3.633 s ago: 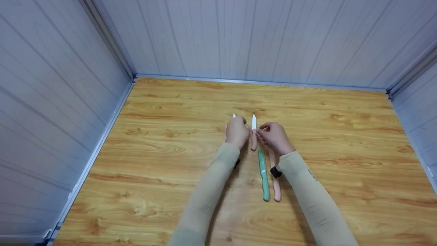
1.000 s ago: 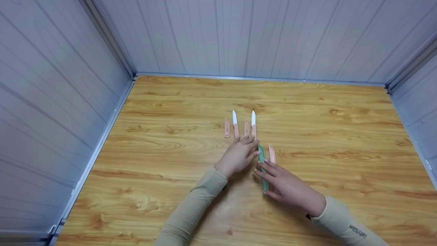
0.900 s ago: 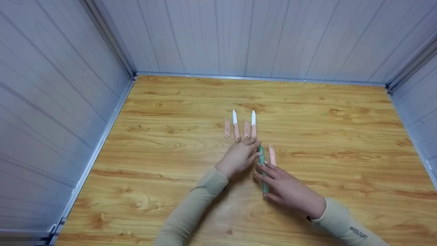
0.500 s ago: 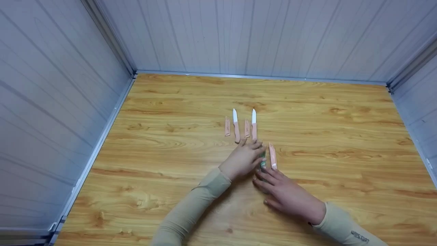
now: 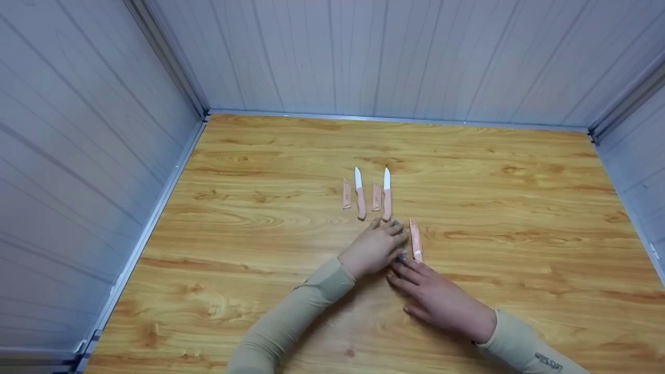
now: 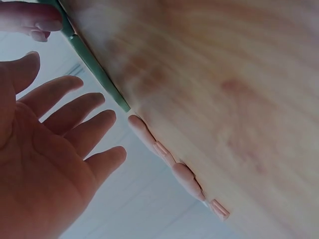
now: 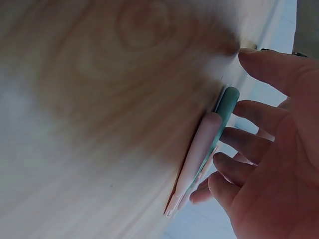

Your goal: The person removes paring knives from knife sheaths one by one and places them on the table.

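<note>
1. The left hand [image 5: 372,246] was relaxed, its fingers extended over the green sheathed knife [image 6: 97,71]; whether they touched it was unclear.
2. The right hand [image 5: 439,296] also had its fingers extended, beside that knife's near end; neither hand visibly gripped anything.
3. The green sheathed knife lay just left of the pink sheathed knife [image 5: 415,239], on the wooden table [image 5: 234,249].
4. A stray rightward push would probably have knocked green against pink, because the two lay so close together.
5. The left hand's fingertips were just near of the right bare knife [image 5: 387,196]; a careless far sweep might have jogged its handle and swung the exposed blade.
6. Knives numbered four: one green and one pink, both sheathed, plus the right bare knife and the left bare knife [image 5: 360,195].
7. Loose pink sheaths numbered two: the left loose sheath [image 5: 346,195] and the right loose sheath [image 5: 376,197], each left of a bare knife.
</note>
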A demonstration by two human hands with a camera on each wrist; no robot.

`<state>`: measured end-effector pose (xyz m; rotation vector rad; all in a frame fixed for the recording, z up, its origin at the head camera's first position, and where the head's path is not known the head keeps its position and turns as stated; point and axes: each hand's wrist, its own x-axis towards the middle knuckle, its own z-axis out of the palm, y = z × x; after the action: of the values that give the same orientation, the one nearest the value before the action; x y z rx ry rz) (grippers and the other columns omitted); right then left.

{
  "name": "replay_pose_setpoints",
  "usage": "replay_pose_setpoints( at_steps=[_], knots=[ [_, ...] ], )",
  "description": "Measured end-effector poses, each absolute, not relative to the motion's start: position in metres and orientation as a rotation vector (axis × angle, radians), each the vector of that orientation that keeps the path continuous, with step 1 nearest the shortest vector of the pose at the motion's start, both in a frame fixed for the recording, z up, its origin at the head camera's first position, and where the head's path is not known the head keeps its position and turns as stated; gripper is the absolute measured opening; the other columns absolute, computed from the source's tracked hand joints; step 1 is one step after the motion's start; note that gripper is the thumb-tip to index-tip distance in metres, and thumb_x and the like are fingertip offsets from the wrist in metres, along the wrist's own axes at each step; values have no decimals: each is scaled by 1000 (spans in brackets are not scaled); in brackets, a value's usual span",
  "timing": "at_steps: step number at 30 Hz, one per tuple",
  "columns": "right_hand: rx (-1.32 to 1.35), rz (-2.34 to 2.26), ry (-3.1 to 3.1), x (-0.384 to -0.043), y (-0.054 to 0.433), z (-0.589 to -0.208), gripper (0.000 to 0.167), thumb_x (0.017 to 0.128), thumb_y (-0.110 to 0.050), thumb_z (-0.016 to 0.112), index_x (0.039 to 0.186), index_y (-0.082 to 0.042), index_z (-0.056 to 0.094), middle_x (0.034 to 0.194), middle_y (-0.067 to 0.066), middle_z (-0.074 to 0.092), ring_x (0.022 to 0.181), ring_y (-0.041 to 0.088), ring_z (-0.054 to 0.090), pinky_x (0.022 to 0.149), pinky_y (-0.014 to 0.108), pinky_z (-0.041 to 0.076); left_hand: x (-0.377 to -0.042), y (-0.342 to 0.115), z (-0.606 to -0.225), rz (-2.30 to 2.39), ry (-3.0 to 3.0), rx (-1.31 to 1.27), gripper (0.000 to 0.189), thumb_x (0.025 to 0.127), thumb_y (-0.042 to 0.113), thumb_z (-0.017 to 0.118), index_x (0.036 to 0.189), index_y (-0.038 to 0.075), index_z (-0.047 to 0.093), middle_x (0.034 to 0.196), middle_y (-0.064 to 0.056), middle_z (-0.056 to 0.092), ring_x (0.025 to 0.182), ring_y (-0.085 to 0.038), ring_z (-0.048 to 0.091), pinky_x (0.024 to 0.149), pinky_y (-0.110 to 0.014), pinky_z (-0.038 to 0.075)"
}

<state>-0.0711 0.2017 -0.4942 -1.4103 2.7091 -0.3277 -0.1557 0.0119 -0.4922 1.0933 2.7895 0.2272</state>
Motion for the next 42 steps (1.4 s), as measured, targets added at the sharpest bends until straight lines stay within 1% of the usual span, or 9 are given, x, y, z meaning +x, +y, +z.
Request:
replay_pose_setpoints(
  at_steps=[8,13,18,27,32,37,40,42],
  knots=[
    [-1409,-317,2701,-73,203,-494,63,88,-31,68,142,-9,46,149,13,37,138,31,28,110,47,27,-156,12,-495,208,2799,1087,47,102,41,41,143,20,46,148,-6,39,137,-20,32,112,-47,21],
    [-1452,-301,2725,-75,203,-496,60,88,-29,68,141,-8,48,147,15,39,137,33,31,108,49,29,-155,11,-493,233,2791,1095,45,102,38,43,142,19,48,147,-8,40,137,-21,33,112,-47,23],
    [-1464,-265,2759,-76,201,-496,56,90,-27,66,140,-9,49,145,15,41,135,33,34,108,50,30,-156,12,-493,234,2791,1098,44,101,38,44,140,18,50,147,-8,41,137,-21,33,112,-47,23],
    [-1538,-203,2808,-81,199,-495,51,92,-25,62,139,-9,50,142,15,46,133,33,38,105,51,33,-158,12,-493,177,2810,1114,44,101,38,43,140,18,50,147,-8,41,137,-21,33,113,-41,22],
    [-1623,-115,2848,-83,197,-496,44,92,-26,61,132,-9,57,133,15,54,125,34,47,101,50,39,-158,12,-493,175,2796,1118,43,102,36,43,140,17,50,147,-8,40,137,-21,33,113,-41,22],
    [-1767,38,2877,-86,195,-498,38,89,-28,61,122,-9,64,122,14,61,116,33,55,95,47,45,-158,12,-493,170,2801,1142,43,102,35,44,139,16,52,146,-9,42,137,-22,34,113,-39,21],
    [-1844,86,2876,-87,195,-498,34,89,-25,58,116,-8,66,118,14,63,112,32,58,93,46,47,-158,13,-493,159,2807,1163,42,101,35,45,138,16,52,145,-9,43,136,-22,35,113,-38,21],
    [-1880,104,2874,-88,195,-498,31,89,-20,52,114,-8,67,116,14,63,110,32,59,92,46,48,-158,13,-493,150,2811,1177,42,101,34,46,138,15,53,144,-10,44,135,-22,36,113,-38,22]
  ],
)
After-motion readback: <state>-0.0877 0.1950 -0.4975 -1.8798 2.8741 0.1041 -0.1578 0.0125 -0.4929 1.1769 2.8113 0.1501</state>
